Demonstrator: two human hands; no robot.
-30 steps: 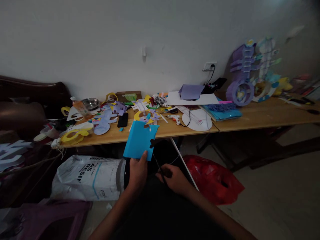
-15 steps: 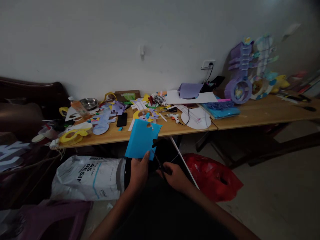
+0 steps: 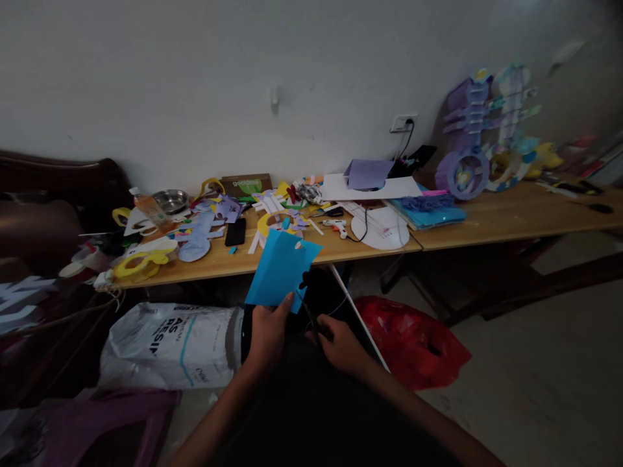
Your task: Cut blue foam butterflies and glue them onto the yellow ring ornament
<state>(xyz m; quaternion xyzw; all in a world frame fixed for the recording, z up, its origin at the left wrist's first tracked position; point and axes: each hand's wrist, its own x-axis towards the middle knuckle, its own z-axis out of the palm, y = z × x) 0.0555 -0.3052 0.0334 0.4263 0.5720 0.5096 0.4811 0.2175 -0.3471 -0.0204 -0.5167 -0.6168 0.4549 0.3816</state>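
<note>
My left hand (image 3: 268, 326) pinches the lower edge of a blue sheet (image 3: 280, 269), thumb on top. The sheet is tilted, with a small notch in its upper right edge. My right hand (image 3: 337, 340) is closed around the handles of dark scissors (image 3: 311, 312). Their blades point up and left against the sheet's lower right edge; how far they are parted is too dark to tell. Both hands are above my lap, in front of the table's front edge.
On the wooden table (image 3: 511, 214) lie paper scraps, a black phone (image 3: 236, 232), a glue gun (image 3: 337, 226) and a white disc (image 3: 380, 228). An orange bottle (image 3: 152, 211) stands at left. Below are a white resin bag (image 3: 170, 344) and a red plastic bag (image 3: 413, 344).
The blue sheet has turned a little clockwise, its upper right corner moving right. Both hands keep their grip, and the scissors stay at the sheet's right edge.
</note>
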